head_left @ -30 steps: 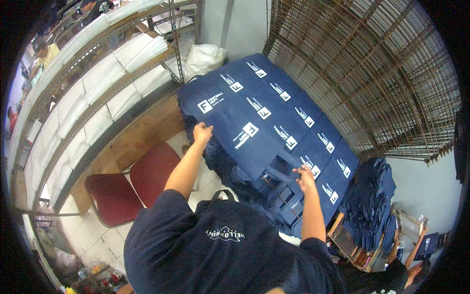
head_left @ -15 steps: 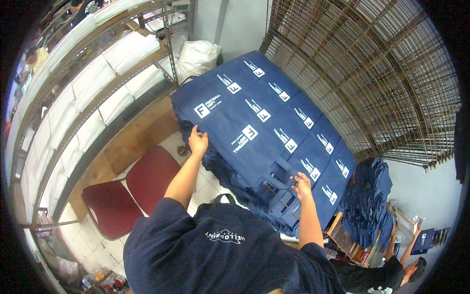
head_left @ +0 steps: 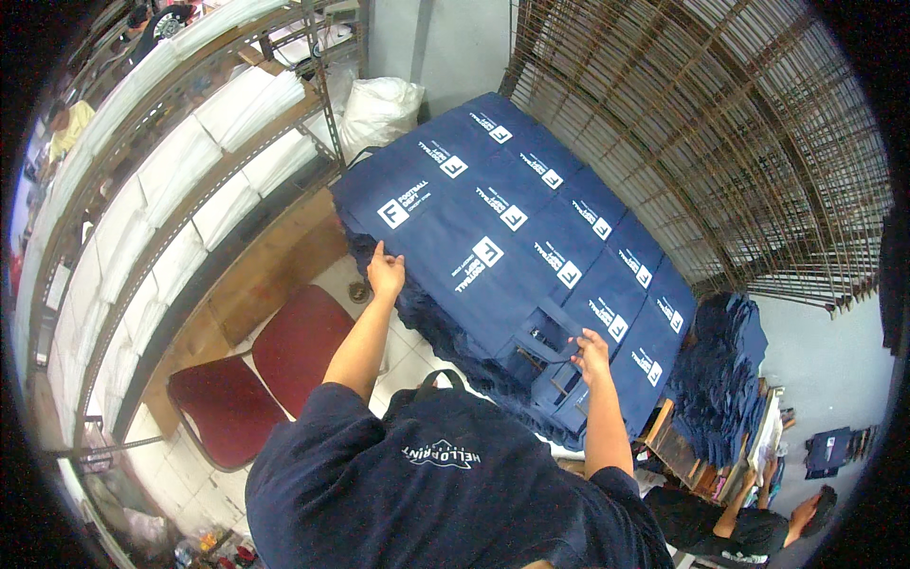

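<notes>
Pale grey wall [head_left: 464, 47], 12 o'clock, clock read from the middle of the view. Rust-brown wire rack [head_left: 701, 133], large, at 1 to 2 o'clock. Shelving [head_left: 330, 119] at 10 o'clock, loaded with white stacks [head_left: 190, 142]. White sack [head_left: 379, 114], 11 o'clock. Two dark red chair pads [head_left: 223, 408] over white floor tiles [head_left: 204, 488], 8 o'clock.

Main item: pile of navy fabric pieces [head_left: 526, 251], from the middle out to 1 and 4 o'clock; white square emblems with lettering on top, ragged layered edge toward 7 o'clock, handle cut-outs [head_left: 543, 334] at 4 o'clock.

Left hand [head_left: 385, 273]: 9 o'clock, at the near edge of the pile; index extended, thumb spread apart from it. Contact with fabric: cannot tell.

Right hand [head_left: 592, 354]: 4 o'clock, just beside the cut-outs; fingers bent, thumb near index. Pinch or light touch: cannot tell.

Also: hanging navy bundle [head_left: 725, 370], 4 o'clock; second person in black [head_left: 687, 522], nearer 5.
</notes>
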A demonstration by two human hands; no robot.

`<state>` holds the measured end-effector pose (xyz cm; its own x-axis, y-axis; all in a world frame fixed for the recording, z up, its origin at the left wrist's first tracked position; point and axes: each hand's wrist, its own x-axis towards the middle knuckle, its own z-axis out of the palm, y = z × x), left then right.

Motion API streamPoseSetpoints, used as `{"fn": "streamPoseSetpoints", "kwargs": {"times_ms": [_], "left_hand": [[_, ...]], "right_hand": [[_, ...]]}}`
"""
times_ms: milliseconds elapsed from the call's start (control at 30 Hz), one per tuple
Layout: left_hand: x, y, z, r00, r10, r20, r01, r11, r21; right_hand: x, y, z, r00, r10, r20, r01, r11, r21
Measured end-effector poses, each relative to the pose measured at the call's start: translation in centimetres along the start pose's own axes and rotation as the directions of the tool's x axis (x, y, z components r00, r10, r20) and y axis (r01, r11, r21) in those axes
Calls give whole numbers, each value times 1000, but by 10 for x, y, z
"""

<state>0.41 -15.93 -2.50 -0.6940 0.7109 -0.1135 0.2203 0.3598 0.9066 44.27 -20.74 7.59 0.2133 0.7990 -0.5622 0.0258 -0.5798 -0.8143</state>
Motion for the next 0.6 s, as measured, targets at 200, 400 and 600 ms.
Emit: {"fn": "streamPoseSetpoints", "kwargs": {"times_ms": [200,400,600], "left_hand": [[3,-8,3,1000,-8,-1,8,1000,-6],[12,-25,9,990,130,-51,-130,991,-7],[10,-14,6,994,98,-39,-98,995,4]], "right_hand": [[0,5,0,998,-38,-47,37,999,-7],[10,14,-3,996,-65,-56,65,998,-9],[0,8,1,994,-89,-69,88,996,-24]]}}
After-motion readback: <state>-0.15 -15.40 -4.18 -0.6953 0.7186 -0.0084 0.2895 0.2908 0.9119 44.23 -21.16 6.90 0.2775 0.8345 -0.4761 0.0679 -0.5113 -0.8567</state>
